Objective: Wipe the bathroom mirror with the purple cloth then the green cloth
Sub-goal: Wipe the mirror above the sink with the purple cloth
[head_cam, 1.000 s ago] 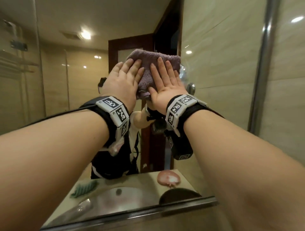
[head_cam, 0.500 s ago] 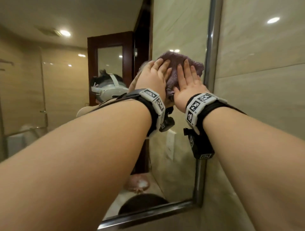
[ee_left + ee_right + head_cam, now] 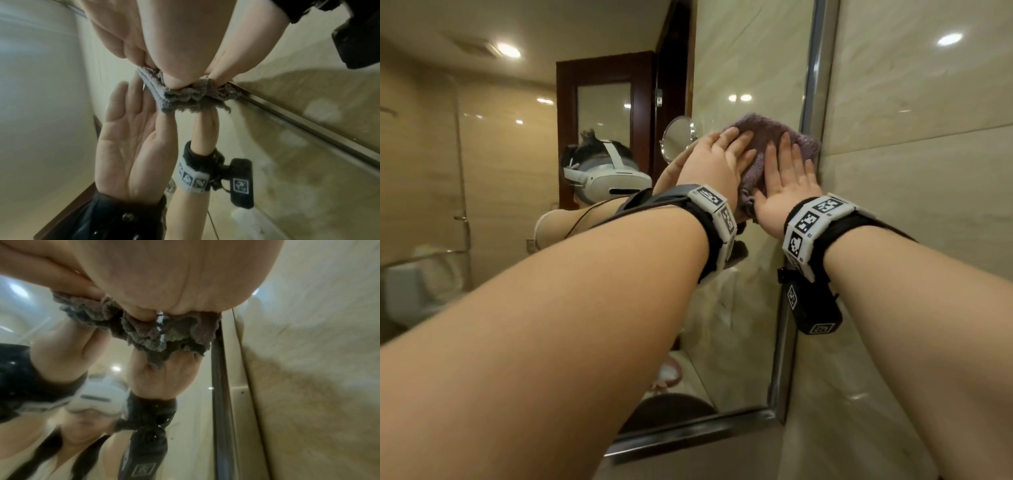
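Pressing side by side with straight fingers, the left hand [image 3: 709, 164] and right hand [image 3: 786, 186] flatten the purple cloth [image 3: 774, 137] against the bathroom mirror [image 3: 739, 308], at three o'clock of the glass beside its metal frame [image 3: 815, 85]. Glossy beige marble tiles [image 3: 928, 171] line the wall. The cloth is fuzzy terry, bunched in ruffled folds.

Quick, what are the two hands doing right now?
Left hand: open, fingers straight, pressing the purple cloth against the mirror.
Right hand: open, fingers straight, pressing the same cloth.
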A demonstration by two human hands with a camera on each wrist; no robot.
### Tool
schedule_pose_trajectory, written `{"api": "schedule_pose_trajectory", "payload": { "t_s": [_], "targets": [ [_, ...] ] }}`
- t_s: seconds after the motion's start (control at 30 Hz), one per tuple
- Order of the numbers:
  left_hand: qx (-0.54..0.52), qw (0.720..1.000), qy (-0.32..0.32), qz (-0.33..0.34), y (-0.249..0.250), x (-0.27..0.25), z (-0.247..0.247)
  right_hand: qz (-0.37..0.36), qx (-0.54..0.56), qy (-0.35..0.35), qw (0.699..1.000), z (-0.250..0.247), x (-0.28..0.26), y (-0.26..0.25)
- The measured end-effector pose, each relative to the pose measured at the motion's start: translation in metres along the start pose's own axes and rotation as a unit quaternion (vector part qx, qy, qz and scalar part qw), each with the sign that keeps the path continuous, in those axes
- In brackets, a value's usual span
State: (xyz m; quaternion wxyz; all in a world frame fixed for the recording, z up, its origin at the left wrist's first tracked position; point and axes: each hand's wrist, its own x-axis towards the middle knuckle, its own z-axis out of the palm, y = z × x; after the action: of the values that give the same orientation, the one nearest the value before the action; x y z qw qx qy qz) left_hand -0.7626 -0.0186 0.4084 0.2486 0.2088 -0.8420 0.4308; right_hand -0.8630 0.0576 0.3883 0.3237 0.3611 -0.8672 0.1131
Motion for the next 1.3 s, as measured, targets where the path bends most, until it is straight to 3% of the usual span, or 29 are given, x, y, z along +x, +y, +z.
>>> {"api": "schedule_pose_trajectory", "payload": {
  "t_s": [0.23,0.33,0.47,0.53,1.0,1.3],
  "targets": [
    [-0.011,0.999,0.034,-0.011,-0.030,-0.035,0.027,-0.061,0.000,0.015,0.998,0.002,-0.012,-0.035],
    [-0.121,0.992,0.023,-0.030,-0.049,-0.061,0.031,-0.079,0.015,0.026,0.996,0.005,-0.019,-0.062],
    [0.012,0.999,-0.024,-0.027,-0.075,-0.098,0.042,-0.112,0.008,0.022,0.993,0.005,-0.028,-0.104],
    [0.027,0.998,-0.024,-0.044,-0.090,-0.118,0.050,-0.128,0.004,0.024,0.992,0.004,-0.033,-0.126],
    [0.048,0.995,-0.059,-0.066,-0.197,-0.231,0.107,-0.170,0.015,0.035,0.985,-0.001,-0.069,-0.281],
    [0.046,0.993,-0.087,-0.062,-0.206,-0.259,0.119,-0.162,0.008,0.037,0.986,0.009,-0.086,-0.308]
  ]
}}
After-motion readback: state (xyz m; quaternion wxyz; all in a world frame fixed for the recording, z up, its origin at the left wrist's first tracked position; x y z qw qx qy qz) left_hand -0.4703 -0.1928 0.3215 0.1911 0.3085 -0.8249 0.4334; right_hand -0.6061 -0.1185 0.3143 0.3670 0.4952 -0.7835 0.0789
